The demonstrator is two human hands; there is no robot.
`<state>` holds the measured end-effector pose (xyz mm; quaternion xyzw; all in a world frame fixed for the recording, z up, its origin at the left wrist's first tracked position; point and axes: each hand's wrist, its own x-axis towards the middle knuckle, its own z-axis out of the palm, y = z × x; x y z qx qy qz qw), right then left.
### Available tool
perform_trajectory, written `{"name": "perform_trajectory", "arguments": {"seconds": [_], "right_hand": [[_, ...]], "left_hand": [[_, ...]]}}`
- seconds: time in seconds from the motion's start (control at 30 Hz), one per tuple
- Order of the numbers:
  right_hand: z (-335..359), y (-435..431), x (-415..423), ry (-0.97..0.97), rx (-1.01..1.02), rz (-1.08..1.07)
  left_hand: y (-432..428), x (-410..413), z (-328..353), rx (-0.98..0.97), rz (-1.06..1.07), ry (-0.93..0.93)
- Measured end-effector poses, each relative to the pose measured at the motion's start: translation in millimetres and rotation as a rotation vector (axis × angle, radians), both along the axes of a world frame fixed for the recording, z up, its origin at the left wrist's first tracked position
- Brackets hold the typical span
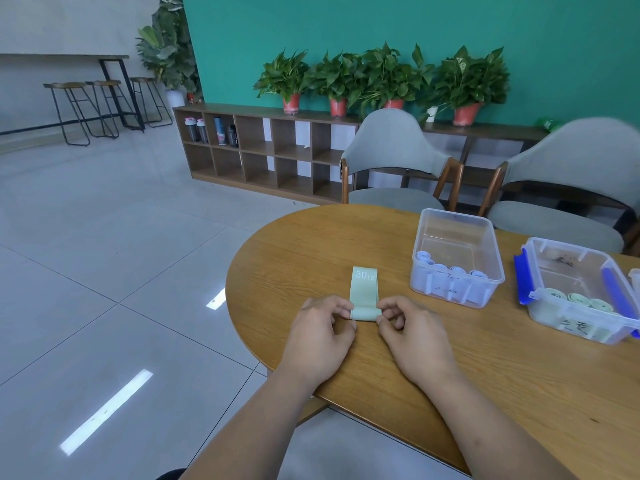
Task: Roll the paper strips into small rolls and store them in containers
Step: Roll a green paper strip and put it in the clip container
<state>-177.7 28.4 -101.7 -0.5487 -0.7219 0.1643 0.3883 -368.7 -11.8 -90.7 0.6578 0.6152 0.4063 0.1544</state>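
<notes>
The strip [363,289] lies on the table [311,244], its near end rolled between the left hand [320,336] and the right hand [412,336] — one at each side. To its right stands the first container [419,237] with rolls [440,268] inside; the second container [568,242] sits further right. Two chairs [391,157] stand behind the table.

A low wooden shelf unit [263,152] stood against the teal wall [346,22]. On its top sat a row of potted plants [381,74] in red pots, and its upper-left compartments held several bottles [211,131]. A tall leafy plant [166,46] rose at its left end, with three stools [103,83] under a high counter [62,57] farther left. In front of its right part stood two grey chairs [391,143] and, nearer, a round wooden table [519,393].
</notes>
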Motion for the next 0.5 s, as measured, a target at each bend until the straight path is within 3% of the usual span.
{"name": "perform_trajectory", "arguments": {"seconds": [0.3, 0.5], "right_hand": [[-2.9, 2.4, 0.7, -0.036, 0.014, 0.003], [-0.6, 1.2, 0.7, 0.000, -0.001, -0.002]], "left_hand": [[2.3, -1.1, -2.8, -0.012, -0.013, 0.071], [2.5, -0.9, -2.1, -0.032, 0.008, 0.004]]}}
